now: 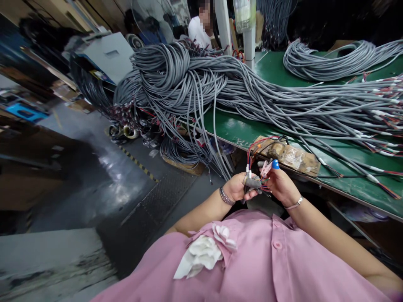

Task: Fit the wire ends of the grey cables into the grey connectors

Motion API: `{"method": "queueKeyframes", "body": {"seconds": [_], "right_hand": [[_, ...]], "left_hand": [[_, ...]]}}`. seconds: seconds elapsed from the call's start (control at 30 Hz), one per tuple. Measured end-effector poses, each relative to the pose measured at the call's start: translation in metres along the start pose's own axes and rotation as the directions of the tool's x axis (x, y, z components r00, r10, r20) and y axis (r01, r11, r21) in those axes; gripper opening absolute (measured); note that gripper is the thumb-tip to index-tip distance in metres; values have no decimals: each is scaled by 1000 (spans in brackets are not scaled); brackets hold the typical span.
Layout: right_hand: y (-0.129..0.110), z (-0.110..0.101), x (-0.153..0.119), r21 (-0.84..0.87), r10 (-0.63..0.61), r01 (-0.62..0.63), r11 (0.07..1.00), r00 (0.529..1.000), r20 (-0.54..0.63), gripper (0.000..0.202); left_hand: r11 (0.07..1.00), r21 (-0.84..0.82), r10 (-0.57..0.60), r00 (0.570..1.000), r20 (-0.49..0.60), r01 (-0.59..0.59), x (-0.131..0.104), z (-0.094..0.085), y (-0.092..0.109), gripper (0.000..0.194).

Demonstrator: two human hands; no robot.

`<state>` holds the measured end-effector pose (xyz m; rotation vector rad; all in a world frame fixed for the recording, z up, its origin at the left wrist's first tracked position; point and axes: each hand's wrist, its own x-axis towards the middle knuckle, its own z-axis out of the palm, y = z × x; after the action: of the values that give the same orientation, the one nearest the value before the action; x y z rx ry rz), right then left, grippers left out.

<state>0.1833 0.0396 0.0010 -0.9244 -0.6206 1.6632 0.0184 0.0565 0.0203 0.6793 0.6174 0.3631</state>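
Close to the table's front edge, my left hand (239, 187) is closed round a grey cable end (252, 182). Grey covering shows on its thumb or a finger. Thin red, blue and orange wires (248, 156) rise from the white-sleeved part of the cable. My right hand (282, 186), with a blue cover on one fingertip, is closed beside it and pinches a small pinkish piece, perhaps a clip or connector (266, 168). More thin coloured wires lie between the two hands. Just beyond them is a wooden block (288, 155) wrapped in tape, with wires across its left end.
A large heap of grey cables (176, 79) spreads across the green table (234, 128), its wire ends at the right. Another cable coil (330, 63) lies farther back. A person (200, 31) in white is behind a pale post (224, 25). Cables hang over the left edge.
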Motion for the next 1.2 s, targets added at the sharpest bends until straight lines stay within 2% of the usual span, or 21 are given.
{"method": "queueKeyframes", "body": {"seconds": [0.27,0.47,0.63,0.73,0.83,1.0,1.1,1.2], "right_hand": [[-3,8,-2,66,-32,36,997,998,-57,44],[-2,5,-3,34,24,-24,999,1000,2,54],[-4,-1,-7,88,69,-76,993,995,79,55],[-7,-2,-10,73,112,-119,990,989,100,56],[-10,1,-14,72,114,-123,990,987,112,49],[-10,7,-19,-48,11,-10,999,999,32,31],[-6,6,-19,-112,-52,49,992,998,-24,34],[-4,3,-15,-89,-34,31,996,999,-28,44]], "left_hand": [[1000,-16,-20,1000,-3,20,5,-4,-4,23],[1000,-2,-28,999,-33,28,4,-3,-5,24],[1000,21,-11,999,-51,12,0,-2,-6,28],[997,68,33,995,-98,-27,-8,3,-12,29],[987,110,136,974,-184,-117,-18,14,-21,30],[966,124,254,928,-272,-228,-24,32,-31,29],[954,137,297,906,-303,-267,-22,35,-29,30],[956,147,289,904,-314,-255,-18,33,-26,33]]}}
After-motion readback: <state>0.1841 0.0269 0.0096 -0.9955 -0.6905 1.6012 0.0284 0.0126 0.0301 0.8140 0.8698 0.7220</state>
